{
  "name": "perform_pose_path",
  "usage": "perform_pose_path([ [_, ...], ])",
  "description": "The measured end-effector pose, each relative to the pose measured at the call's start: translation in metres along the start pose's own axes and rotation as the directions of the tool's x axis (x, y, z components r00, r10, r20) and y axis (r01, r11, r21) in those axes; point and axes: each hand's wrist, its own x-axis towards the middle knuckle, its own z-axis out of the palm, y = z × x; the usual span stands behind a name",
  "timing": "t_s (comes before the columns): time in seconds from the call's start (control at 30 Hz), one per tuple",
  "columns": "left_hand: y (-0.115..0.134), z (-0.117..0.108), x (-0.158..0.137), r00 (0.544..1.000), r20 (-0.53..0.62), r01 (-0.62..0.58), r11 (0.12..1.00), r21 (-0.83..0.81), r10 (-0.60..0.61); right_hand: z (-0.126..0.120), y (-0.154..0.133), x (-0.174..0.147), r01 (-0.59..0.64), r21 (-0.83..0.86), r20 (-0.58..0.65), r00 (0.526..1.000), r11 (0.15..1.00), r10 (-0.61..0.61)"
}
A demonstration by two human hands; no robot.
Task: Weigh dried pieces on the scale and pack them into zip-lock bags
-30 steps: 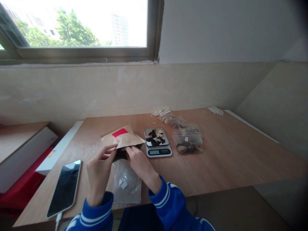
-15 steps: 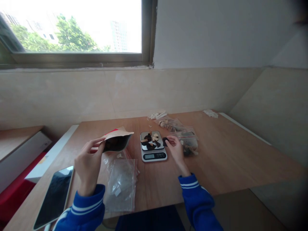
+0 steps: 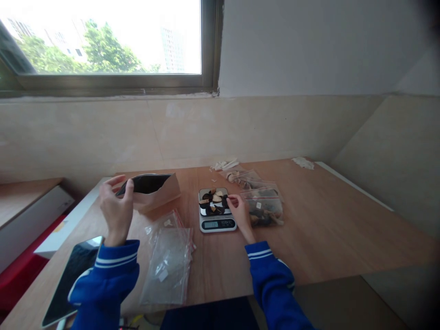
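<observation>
At the left, my left hand (image 3: 118, 204) has its thumb and fingers around the near left corner of a brown paper bag (image 3: 160, 196). The bag's dark-lined mouth gapes toward me. My right hand (image 3: 240, 211) reaches over the right edge of a small digital scale (image 3: 218, 225), fingertips pinched at a dark dried slice (image 3: 225, 200). Other dark and pale dried slices (image 3: 217, 199) lie scattered on the scale's plate. Its display is lit, but the digits are too small to read.
Clear zip bags (image 3: 167, 270) lie between my arms. Right of the scale, more zip bags (image 3: 266, 204) contain dried pieces. A tablet (image 3: 72, 279) rests at the left. Pale scraps (image 3: 225, 164) and a crumpled white piece (image 3: 303, 162) are near the wall.
My left hand and the paper bag have shifted left, and the bag has turned so its brown side shows. My right hand has carried the dark slice left onto the scale's plate.
</observation>
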Motion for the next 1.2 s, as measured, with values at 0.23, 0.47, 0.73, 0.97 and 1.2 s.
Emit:
perform_pose_path([
  [0.23, -0.026, 0.016, 0.007, 0.992, -0.126, -0.008, 0.992, -0.126, -0.008, -0.015, -0.010, -0.004, 0.129, -0.034, -0.014, 0.992, 0.991, -0.129],
  [0.47, -0.083, 0.042, -0.011, 0.966, 0.162, 0.215, 0.975, -0.057, -0.204, -0.018, -0.004, -0.008, 0.196, -0.065, 0.056, 0.980, 0.979, -0.192],
  [0.73, -0.097, 0.047, -0.031, 0.934, 0.234, 0.305, 0.944, -0.124, -0.271, -0.021, -0.014, -0.012, 0.315, -0.072, 0.134, 0.943, 0.946, -0.303],
  [0.97, -0.094, 0.046, -0.033, 0.920, 0.249, 0.337, 0.935, -0.108, -0.303, -0.023, -0.017, -0.016, 0.361, -0.098, 0.179, 0.923, 0.927, -0.341],
  [1.2, -0.045, 0.011, -0.092, 0.961, 0.235, 0.144, 0.989, 0.028, -0.146, -0.022, -0.014, -0.014, 0.355, -0.110, 0.100, 0.933, 0.928, -0.345],
])
